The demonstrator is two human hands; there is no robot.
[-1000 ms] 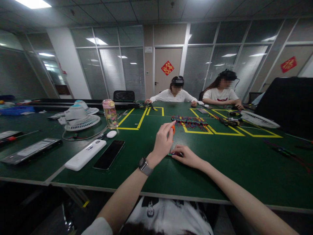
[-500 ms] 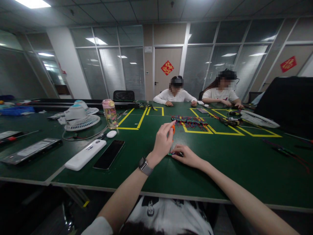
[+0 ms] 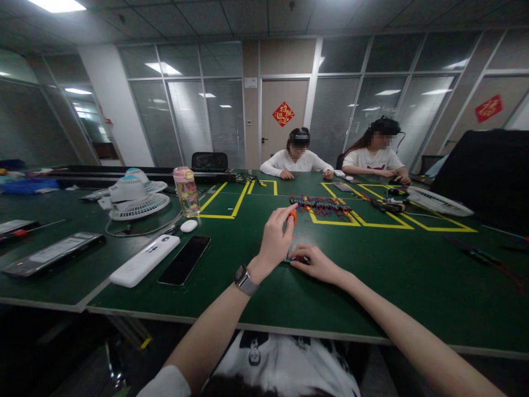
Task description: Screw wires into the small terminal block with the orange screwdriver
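My left hand [image 3: 276,234], with a watch on its wrist, is closed around the orange handle of a screwdriver [image 3: 292,215]. The tool stands upright, its shaft pointing down at a small green circuit board [image 3: 287,261] on the table. My right hand [image 3: 316,263] rests on the table with its fingers closed on the board's right side, which they partly cover. Just beyond my hands lies a row of green boards with red and blue wires [image 3: 320,206].
To the left lie a black phone [image 3: 184,261], a white power bank [image 3: 144,261], a white oval case [image 3: 189,226], a bottle [image 3: 187,193], a fan [image 3: 138,199] and a hard drive [image 3: 53,253]. Two people [image 3: 296,157] sit across the green table [image 3: 248,306]. More wired boards [image 3: 481,255] lie right.
My hands stay in almost the same place, the left on the screwdriver and the right at the board. The orange handle appears turned slightly in my left hand.
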